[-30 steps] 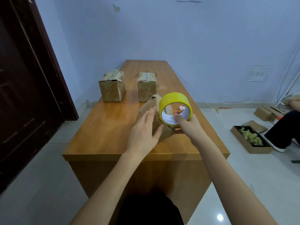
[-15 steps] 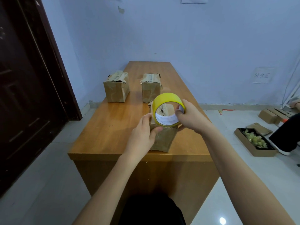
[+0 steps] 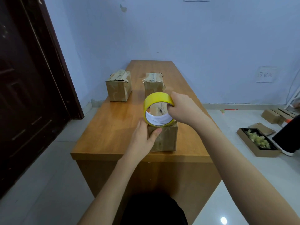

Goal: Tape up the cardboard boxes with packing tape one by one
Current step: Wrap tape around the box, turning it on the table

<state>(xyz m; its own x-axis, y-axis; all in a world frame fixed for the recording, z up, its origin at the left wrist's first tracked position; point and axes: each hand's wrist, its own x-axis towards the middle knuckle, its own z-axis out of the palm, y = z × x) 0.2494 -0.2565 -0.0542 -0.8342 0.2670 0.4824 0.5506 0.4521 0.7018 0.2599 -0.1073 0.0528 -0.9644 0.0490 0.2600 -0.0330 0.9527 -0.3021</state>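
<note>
near box (image 3: 164, 138) top hidden behind tape roll (image 3: 156, 101), wall note (image 3: 265, 74) illegible

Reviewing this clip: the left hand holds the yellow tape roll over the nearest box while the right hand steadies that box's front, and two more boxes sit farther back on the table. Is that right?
Not quite: the hands are swapped. The head view shows the right hand gripping the yellow tape roll over the nearest box, while the left hand steadies its front. Two more boxes do sit farther back on the table.

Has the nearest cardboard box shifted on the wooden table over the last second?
Yes. The nearest cardboard box was tipped up a second ago; now it sits flat near the wooden table's front edge.
</note>
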